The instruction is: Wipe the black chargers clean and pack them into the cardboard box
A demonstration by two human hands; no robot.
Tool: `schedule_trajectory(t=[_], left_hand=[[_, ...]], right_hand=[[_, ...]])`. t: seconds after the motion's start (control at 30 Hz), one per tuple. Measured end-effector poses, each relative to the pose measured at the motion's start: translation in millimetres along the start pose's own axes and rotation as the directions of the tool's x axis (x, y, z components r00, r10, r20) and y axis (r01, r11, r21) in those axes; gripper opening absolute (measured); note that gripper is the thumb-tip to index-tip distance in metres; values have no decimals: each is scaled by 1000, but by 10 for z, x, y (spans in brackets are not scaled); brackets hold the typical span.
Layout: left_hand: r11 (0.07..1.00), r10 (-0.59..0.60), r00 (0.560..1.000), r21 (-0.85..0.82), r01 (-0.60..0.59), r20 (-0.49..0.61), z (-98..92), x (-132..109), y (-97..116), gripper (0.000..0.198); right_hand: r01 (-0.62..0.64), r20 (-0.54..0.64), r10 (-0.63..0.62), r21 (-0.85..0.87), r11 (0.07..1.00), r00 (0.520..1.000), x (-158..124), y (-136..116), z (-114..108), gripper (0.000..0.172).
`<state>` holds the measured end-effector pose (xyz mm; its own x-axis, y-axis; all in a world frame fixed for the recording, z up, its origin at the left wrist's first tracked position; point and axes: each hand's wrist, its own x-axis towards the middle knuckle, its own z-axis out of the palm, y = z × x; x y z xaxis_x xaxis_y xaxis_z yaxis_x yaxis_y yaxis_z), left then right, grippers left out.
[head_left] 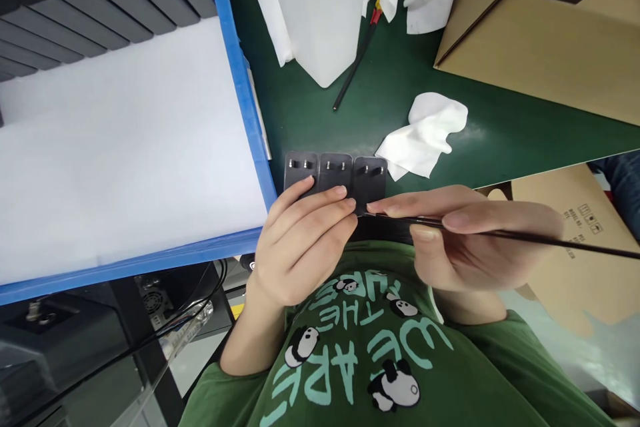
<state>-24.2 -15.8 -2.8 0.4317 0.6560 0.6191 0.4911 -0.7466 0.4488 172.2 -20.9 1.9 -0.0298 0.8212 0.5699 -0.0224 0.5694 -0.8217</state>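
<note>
Three black plug adapters with metal prongs lie side by side at the near edge of the green table: the left one (300, 164), the middle one (335, 166) and the right one (370, 177). My left hand (305, 240) rests over their near ends, fingertips pressed on them and wrapped around the row. Between the thumb and fingers of my right hand (470, 234) is a thin black stick (530, 238). Its tip meets the near edge of the right adapter, beside my left fingertips.
A blue-edged white tray (245, 114) with black items stands left. Beyond the hands are a crumpled white cloth (425, 134), a black pen-like tool (356, 67) and a translucent sheet (320, 7). Cardboard boxes (540, 47) stand right, with another carton (575, 247) below the table edge.
</note>
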Motion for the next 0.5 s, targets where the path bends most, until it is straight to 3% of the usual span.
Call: schedule_trajectory(t=[0.5], left_hand=[[999, -21, 1000, -30, 21, 10, -8, -19, 4, 14]], right_hand=[[-15, 73, 13, 20, 1000, 997, 36, -8, -48, 55]])
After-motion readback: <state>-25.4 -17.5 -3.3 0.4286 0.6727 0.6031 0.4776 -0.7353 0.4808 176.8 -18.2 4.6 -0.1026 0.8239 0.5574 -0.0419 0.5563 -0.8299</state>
